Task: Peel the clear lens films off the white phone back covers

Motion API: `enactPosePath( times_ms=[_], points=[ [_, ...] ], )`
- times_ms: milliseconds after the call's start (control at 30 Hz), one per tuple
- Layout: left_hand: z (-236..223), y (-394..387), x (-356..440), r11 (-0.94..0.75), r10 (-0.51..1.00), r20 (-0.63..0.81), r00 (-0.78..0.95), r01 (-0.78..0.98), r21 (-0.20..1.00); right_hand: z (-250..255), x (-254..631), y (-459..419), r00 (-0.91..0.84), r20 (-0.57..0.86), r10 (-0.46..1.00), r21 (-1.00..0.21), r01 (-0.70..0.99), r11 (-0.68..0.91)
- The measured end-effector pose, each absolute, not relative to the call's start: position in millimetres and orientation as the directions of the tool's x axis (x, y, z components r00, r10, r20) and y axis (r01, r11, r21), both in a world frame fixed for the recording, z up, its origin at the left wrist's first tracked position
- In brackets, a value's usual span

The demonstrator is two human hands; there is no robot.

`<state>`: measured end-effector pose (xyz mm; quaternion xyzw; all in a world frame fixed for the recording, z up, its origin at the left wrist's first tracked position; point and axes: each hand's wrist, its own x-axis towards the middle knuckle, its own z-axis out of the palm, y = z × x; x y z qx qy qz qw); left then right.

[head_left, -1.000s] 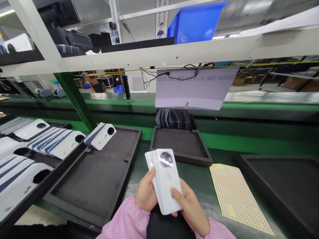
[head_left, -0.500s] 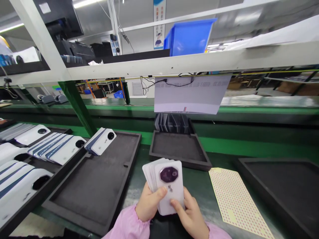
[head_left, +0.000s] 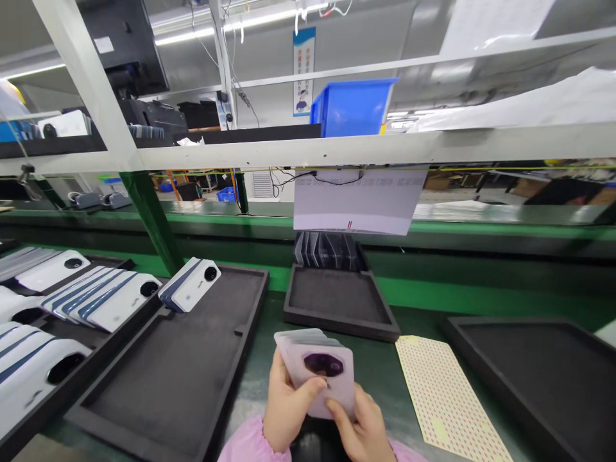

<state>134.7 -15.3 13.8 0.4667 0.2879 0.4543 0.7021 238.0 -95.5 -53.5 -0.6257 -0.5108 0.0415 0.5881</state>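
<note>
A slightly fanned stack of white phone back covers [head_left: 335, 364] is held low in front of me, the top one showing a dark octagonal camera window. My left hand [head_left: 290, 403] grips its left side, thumb across the front cover. On the lower right, my right hand [head_left: 359, 423] is closed with its thumb on the cover face; its other fingers are mostly hidden behind. To the left, a small pile of white and blue covers [head_left: 192, 287] rests at the upper left corner of a black foam tray [head_left: 163, 372].
More covers [head_left: 108, 298] lie overlapped in a tray at far left. Ahead, a smaller black tray [head_left: 339, 298] stands before a row of dark panels [head_left: 325, 250]. A dotted yellow sheet [head_left: 447, 391] and another black tray [head_left: 534, 359] are right. A white monitor [head_left: 356, 200] hangs under the shelf beam.
The stack has tipped, its top edge leaning away from me, and sits lower in view. My left thumb has moved onto the front cover. The camera view has tilted upward.
</note>
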Motion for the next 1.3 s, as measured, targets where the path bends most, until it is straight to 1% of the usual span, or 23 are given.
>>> enactPosePath(
  times_ms=[100, 133, 200, 267, 333, 433, 500, 567, 600, 667, 767, 867, 967, 1067, 1200, 1300],
  points=[
    [16.0, -11.9, 135.0, 0.148, 0.904, 0.011, 0.427, -0.337, 0.930, -47.0, 232.6, -96.0, 0.572, 0.384, 0.725, -0.903, 0.395, 0.168],
    [17.0, -10.8, 134.6, 0.148, 0.894, 0.020, 0.448, -0.338, 0.930, -42.9, 231.8, -96.2, 0.566, 0.331, 0.755, -0.935, 0.302, 0.184],
    [19.2, -8.9, 133.4, 0.151, 0.869, 0.046, 0.492, -0.353, 0.923, -33.3, 232.6, -96.6, 0.485, 0.240, 0.841, -0.969, 0.064, 0.240],
    [21.2, -7.2, 132.4, 0.171, 0.846, 0.059, 0.530, -0.375, 0.911, -24.3, 235.4, -97.3, 0.388, 0.156, 0.908, -0.950, -0.192, 0.245],
    [21.9, -5.7, 131.5, 0.223, 0.826, 0.044, 0.562, -0.397, 0.890, -17.6, 238.0, -98.2, 0.335, 0.066, 0.940, -0.909, -0.368, 0.195],
    [20.7, -4.0, 130.6, 0.326, 0.771, 0.018, 0.637, -0.419, 0.848, -12.3, 238.8, -100.3, 0.267, -0.052, 0.962, -0.855, -0.510, 0.095],
    [19.1, -3.5, 130.0, 0.379, 0.722, 0.018, 0.691, -0.418, 0.826, -10.6, 238.2, -101.7, 0.220, -0.084, 0.972, -0.824, -0.564, 0.057],
    [17.8, -3.5, 129.3, 0.424, 0.685, 0.013, 0.729, -0.413, 0.806, -9.4, 238.0, -102.9, 0.215, -0.076, 0.974, -0.827, -0.559, 0.059],
    [17.4, -3.7, 128.8, 0.446, 0.671, 0.007, 0.742, -0.411, 0.795, -9.2, 238.3, -103.3, 0.232, -0.065, 0.970, -0.845, -0.530, 0.070],
    [17.1, -4.2, 127.8, 0.489, 0.647, -0.008, 0.763, -0.406, 0.772, -9.5, 239.3, -104.3, 0.278, -0.040, 0.960, -0.898, -0.430, 0.087],
    [17.5, -4.8, 126.7, 0.522, 0.630, -0.029, 0.776, -0.395, 0.756, -12.3, 240.3, -106.1, 0.376, 0.021, 0.926, -0.967, -0.227, 0.113],
    [17.6, -4.7, 127.1, 0.491, 0.671, -0.064, 0.738, -0.378, 0.785, -15.5, 239.7, -107.9, 0.500, 0.117, 0.858, -0.992, 0.013, 0.128],
    [15.4, -4.0, 129.4, 0.381, 0.788, -0.091, 0.609, -0.366, 0.849, -16.3, 240.4, -108.4, 0.529, 0.201, 0.824, -0.977, 0.167, 0.131],
    [10.3, -4.5, 131.2, 0.322, 0.831, -0.096, 0.548, -0.333, 0.886, -16.9, 243.0, -108.5, 0.543, 0.228, 0.808, -0.968, 0.213, 0.130],
    [5.7, -6.8, 130.3, 0.412, 0.791, -0.142, 0.595, -0.347, 0.843, -21.2, 244.4, -110.1, 0.579, 0.218, 0.786, -0.973, 0.197, 0.124],
    [8.7, -7.6, 129.0, 0.480, 0.720, -0.145, 0.678, -0.336, 0.811, -23.8, 244.2, -111.9, 0.618, 0.209, 0.758, -0.976, 0.182, 0.120]
  ],
)
